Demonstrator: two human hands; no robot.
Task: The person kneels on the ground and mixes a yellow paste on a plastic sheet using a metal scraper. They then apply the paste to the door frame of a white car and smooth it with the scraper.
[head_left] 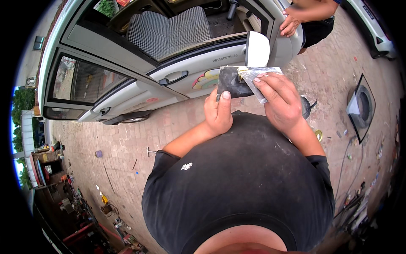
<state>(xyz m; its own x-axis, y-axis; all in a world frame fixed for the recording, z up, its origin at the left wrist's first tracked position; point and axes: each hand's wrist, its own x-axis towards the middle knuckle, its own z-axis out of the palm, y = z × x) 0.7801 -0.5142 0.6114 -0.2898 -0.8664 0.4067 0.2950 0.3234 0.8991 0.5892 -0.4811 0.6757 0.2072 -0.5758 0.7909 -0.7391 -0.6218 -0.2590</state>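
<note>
Black T-shirt (pixel 239 173) cloth fills the foreground from center to 6 o'clock, worn by a person working with two bare hands. Brick paving (pixel 122 163) spreads around the wearer, strewn with small items toward 8 o'clock. Pale van (pixel 190 67) bodywork stretches from 10 to 1 o'clock, with a checked seat (pixel 169 34) visible through its window between 11 and 12. At 2 o'clock, near the rim, stands a second vehicle (pixel 367 20). At 1 o'clock, a co-worker's hand (pixel 291 22) rests against the van's end. Just short of 3 o'clock lies a tyre-like ring (pixel 370 106) within a thin black diamond outline. Beyond the worker's hands, toward 1 o'clock, the van's white wing mirror (pixel 257 46) juts out. The left hand (pixel 218 112), near center, grips a dark flat board (pixel 228 86) at its lower left corner, thumb on top; its other fingers are mostly hidden. The right hand (pixel 282 101), toward 2 o'clock, holds a silvery flat spreader (pixel 251 76), fingers laid across it. Board and spreader overlap at 1 o'clock; whether they press together cannot be told. Smallest of all, a dab of yellowish paste (pixel 242 73) shows at the spreader's upper left corner.
</note>
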